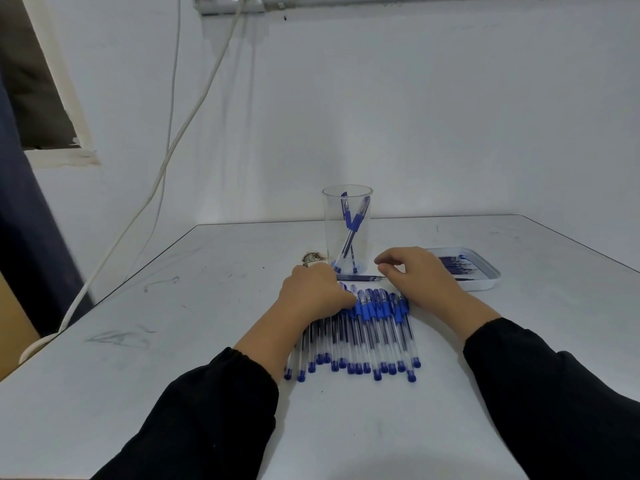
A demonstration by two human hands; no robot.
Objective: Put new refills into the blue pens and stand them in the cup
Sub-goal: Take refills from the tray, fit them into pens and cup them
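My left hand (313, 292) rests on the pen row (360, 330), grip hidden; my right hand (415, 275), loosely curled, should lift the loose refill (360, 277) level.

Cup (347, 216): clear plastic, smooth and glossy, far centre.
Pens (367, 336): clear, smooth plastic barrels with matt blue grips and blue end plugs, in a row near centre.
Tray (490, 276): smooth white plastic by the look, slightly glossy rim, right.
Refills (455, 265): thin dark tubes, material unclear.
Table (173, 341): pale, smooth, faintly shiny top with dark scuffs.
Sleeves (214, 410): black matt cloth.
Wall (415, 116): white matt paint.
Cable (194, 109): smooth off-white plastic, left.
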